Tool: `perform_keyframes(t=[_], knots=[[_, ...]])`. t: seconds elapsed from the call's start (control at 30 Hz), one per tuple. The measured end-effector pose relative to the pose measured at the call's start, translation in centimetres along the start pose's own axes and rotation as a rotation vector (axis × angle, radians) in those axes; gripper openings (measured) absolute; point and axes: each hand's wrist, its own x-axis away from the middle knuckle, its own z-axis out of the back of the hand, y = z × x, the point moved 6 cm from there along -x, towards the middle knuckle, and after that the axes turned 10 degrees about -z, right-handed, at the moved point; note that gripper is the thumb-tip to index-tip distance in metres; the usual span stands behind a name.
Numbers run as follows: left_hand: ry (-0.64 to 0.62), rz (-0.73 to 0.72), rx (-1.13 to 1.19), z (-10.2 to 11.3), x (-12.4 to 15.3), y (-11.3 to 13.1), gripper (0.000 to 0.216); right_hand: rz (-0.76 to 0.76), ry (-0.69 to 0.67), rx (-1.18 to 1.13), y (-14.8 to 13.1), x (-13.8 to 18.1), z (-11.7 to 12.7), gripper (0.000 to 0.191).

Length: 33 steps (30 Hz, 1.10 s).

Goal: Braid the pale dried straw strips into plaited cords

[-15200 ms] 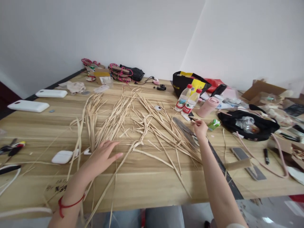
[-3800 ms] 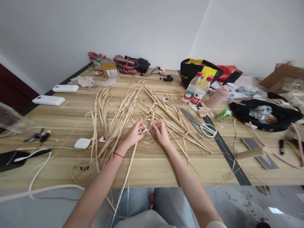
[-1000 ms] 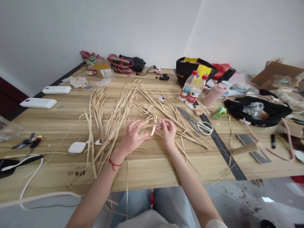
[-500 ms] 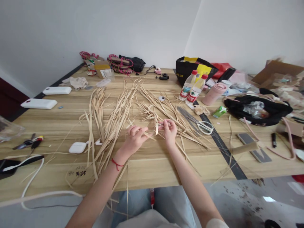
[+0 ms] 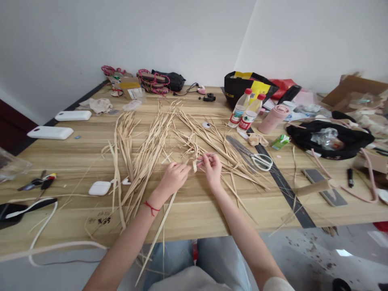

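Observation:
My left hand [image 5: 176, 177] is closed, its fingers pinching a long pale straw strip [image 5: 157, 236] whose tail hangs down past the table edge. Facing it, my right hand [image 5: 213, 167] has thumb and forefinger pressed together on a twisted straw piece [image 5: 194, 152]. A flat strip end [image 5: 195, 166] shows in the small gap between the two hands. Something thin and greyish shows at the right fingertips, too small to name. Loose straw bundles [image 5: 151, 141] lie beyond my left hand, and more strands [image 5: 224, 147] fan out beyond the right.
White-handled scissors [image 5: 263, 162] lie right of the straw. Two red-capped bottles [image 5: 239, 109], a pink tumbler [image 5: 274, 119] and a black bag [image 5: 330, 141] stand farther right. A white earphone case [image 5: 100, 188] and a white cable [image 5: 39, 230] lie on the left.
My left hand has turned over and its fingers have closed in toward the right hand. A straw strip now trails below it. The right hand has shifted slightly left.

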Motion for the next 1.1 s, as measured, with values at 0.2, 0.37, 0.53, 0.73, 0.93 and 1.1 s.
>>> perform_keyframes(t=[0.2,0.37,0.53,0.73,0.93,1.1], knots=[[-0.016,0.091,0.233,-0.8,0.7,-0.9,0.029,0.002,-0.021,-0.008,-0.1,0.2,-0.1,0.022],[0.041,0.131,0.268,-1.3,1.2,-2.1,0.05,-0.008,-0.013,-0.019,0.0,0.2,-0.1,0.024],[0.103,0.253,0.433,-1.3,1.5,-3.2,0.032,-0.012,-0.013,-0.025,0.0,0.1,-0.1,0.025],[0.239,0.436,0.8,-1.3,1.6,-3.8,0.017,0.002,-0.019,-0.041,0.1,-0.2,0.0,0.025],[0.315,0.527,0.877,-1.7,1.9,-4.4,0.01,-0.004,-0.02,-0.026,0.2,-0.2,0.0,0.026],[0.499,0.621,0.879,-1.7,2.9,-5.9,0.005,0.002,-0.025,-0.029,0.0,-0.2,0.0,0.026]])
